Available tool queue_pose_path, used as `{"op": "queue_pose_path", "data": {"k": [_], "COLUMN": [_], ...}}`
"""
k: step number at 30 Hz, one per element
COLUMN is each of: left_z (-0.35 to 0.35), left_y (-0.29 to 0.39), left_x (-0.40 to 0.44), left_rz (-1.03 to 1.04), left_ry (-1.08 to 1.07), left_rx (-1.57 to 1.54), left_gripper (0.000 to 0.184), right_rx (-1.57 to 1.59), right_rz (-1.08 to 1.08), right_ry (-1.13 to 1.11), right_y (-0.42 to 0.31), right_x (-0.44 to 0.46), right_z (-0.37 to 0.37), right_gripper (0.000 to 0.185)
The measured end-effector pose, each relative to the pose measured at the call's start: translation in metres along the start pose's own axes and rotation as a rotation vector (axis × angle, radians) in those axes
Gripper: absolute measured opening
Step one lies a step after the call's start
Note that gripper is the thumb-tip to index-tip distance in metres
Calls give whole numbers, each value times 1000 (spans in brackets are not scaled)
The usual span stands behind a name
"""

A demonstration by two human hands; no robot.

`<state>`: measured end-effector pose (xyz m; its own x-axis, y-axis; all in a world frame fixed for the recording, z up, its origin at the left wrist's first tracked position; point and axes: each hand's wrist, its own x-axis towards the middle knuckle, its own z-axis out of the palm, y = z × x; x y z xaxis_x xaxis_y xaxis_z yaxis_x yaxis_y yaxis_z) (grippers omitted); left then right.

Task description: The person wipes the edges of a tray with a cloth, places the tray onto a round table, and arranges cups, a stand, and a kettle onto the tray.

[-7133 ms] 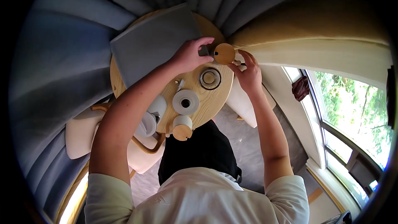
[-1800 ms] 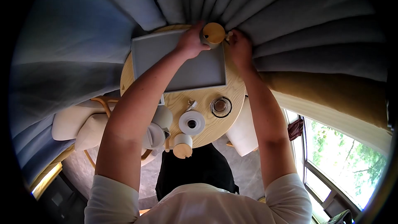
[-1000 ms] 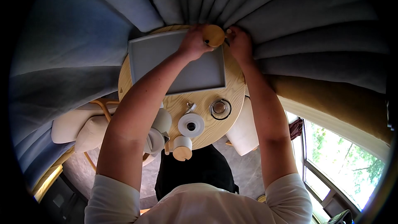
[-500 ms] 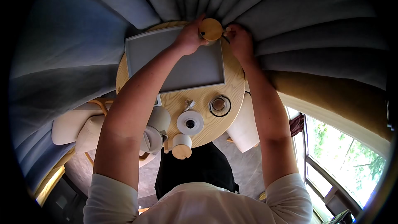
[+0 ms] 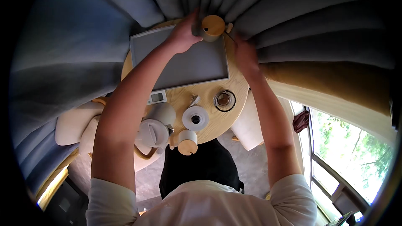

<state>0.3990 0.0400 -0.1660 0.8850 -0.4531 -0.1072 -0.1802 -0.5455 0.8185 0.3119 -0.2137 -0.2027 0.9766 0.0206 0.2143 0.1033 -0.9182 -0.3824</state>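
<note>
A mug with a round wooden lid stands at the far right corner of the grey tray, its small wooden handle pointing right. Just left of the mug is my left hand, thumb and fingers apart, with nothing held in it. The thumb tip comes close to the mug's side; whether it touches I cannot tell. My right hand is smeared by motion, below and to the right of the handle and apart from it. Its fingers cannot be made out.
On the round wooden table nearer me are a glass vessel, a white dripper-like piece, a second wooden-lidded mug, a kettle and a small scale with a display. Grey curtains hang close behind the table.
Both hands have come away from the lidded mug: my left hand slid left, my right hand let go of the handle and drew back down and right. The view shifted slightly.
</note>
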Motion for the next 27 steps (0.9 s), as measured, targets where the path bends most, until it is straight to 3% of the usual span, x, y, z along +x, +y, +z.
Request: {"op": "queue_pose_path", "data": {"k": [2,5,10,27], "left_z": [-20,-47,-73,-39], "left_y": [8,17,53,75], "left_x": [-16,-46,-100,-202], "left_rz": [-31,110,61,61], "left_ry": [-6,54,49,96], "left_rx": [1,9,-34,-189], "left_gripper": [97,90,76,69], "right_rx": [51,167,214,314], "right_rz": [30,108,124,139], "right_ry": [37,-17,-28,6], "right_y": [-14,-34,-62,-110], "right_x": [-25,-54,-94,-170], "right_z": [-9,-31,-60,-82], "right_gripper": [29,27,28,31]}}
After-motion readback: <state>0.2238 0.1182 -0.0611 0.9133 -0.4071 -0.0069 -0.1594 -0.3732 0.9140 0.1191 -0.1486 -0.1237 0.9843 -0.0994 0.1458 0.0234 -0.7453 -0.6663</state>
